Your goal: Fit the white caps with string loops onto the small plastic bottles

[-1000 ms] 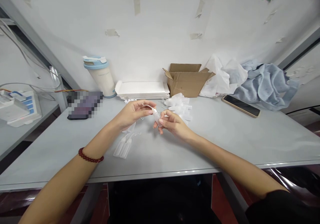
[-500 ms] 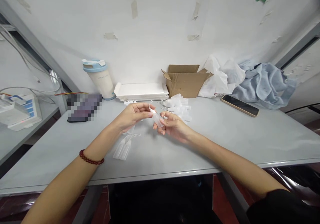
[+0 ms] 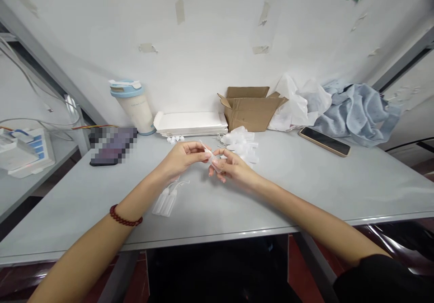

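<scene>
My left hand (image 3: 183, 157) and my right hand (image 3: 229, 167) meet above the middle of the grey table (image 3: 305, 190). Between their fingertips sits a small translucent plastic bottle (image 3: 213, 158). The right hand grips its body. The left hand pinches its white cap end. Two similar small bottles (image 3: 165, 201) lie on the table below my left wrist. A heap of the same clear bottles (image 3: 241, 143) lies just behind my right hand.
Along the wall stand a blue-lidded cup (image 3: 131, 105), a flat stack of white packets (image 3: 190, 123) and an open cardboard box (image 3: 251, 108). White bags (image 3: 298, 102), blue cloth (image 3: 357, 112) and a phone (image 3: 323, 142) lie right. A dark device (image 3: 111, 146) lies left.
Both hands have drawn closer together round the small bottle, and the bottle is now more hidden by the fingers. The view has shifted slightly.
</scene>
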`<state>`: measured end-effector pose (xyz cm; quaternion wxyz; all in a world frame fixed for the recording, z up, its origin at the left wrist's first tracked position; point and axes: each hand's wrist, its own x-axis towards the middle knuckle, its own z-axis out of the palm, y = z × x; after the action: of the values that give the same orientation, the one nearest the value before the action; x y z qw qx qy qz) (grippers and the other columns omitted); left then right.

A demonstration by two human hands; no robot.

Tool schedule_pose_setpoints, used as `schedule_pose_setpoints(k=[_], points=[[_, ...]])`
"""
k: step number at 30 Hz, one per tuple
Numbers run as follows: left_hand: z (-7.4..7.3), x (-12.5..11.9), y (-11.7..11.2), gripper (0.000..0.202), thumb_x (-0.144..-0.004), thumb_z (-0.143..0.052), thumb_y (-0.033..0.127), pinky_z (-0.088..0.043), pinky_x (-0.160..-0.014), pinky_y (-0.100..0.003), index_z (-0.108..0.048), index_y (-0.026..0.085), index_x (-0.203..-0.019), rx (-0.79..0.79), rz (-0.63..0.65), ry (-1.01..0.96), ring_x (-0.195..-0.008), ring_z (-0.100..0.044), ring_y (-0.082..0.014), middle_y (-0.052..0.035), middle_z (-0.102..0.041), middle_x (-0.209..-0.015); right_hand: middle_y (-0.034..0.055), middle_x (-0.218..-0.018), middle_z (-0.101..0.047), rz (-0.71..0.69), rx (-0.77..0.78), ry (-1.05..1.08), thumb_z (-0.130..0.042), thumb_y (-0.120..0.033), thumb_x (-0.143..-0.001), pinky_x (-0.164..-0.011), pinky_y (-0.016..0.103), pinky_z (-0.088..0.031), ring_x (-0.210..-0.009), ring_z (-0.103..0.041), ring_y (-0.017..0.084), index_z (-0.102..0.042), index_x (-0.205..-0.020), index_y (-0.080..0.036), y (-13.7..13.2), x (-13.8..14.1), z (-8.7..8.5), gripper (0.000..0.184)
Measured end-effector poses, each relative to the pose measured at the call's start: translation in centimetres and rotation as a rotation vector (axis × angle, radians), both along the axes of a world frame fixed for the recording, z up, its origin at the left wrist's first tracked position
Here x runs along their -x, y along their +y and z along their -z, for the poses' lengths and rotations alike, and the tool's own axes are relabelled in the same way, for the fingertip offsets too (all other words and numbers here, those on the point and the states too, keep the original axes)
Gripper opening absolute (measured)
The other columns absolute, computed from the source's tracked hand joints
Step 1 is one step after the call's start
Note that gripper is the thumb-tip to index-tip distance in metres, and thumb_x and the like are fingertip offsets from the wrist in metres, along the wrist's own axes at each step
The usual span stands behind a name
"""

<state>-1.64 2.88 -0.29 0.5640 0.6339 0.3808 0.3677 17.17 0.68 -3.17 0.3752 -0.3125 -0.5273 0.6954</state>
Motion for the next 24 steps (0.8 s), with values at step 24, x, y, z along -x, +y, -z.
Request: schedule_pose_setpoints(k=[24], points=[[-0.11,0.23,-0.07,0.019,-0.073,-0.074,0.032,-0.048,-0.084,-0.033,-0.072,0.018,-0.085,-0.095,0.043,0.063,-0.089,-0.063,-0.0202,-0.0052,-0.07,-0.094,0.0017,-0.078,-0.061,-0.058,-0.065,-0.02,-0.053,-0.053,-0.085,-0.049,0.026,-0.038,-0.046,-0.048,0.007,-0.052,-0.085,-0.017,0.04,0.11,0.67,0.036]])
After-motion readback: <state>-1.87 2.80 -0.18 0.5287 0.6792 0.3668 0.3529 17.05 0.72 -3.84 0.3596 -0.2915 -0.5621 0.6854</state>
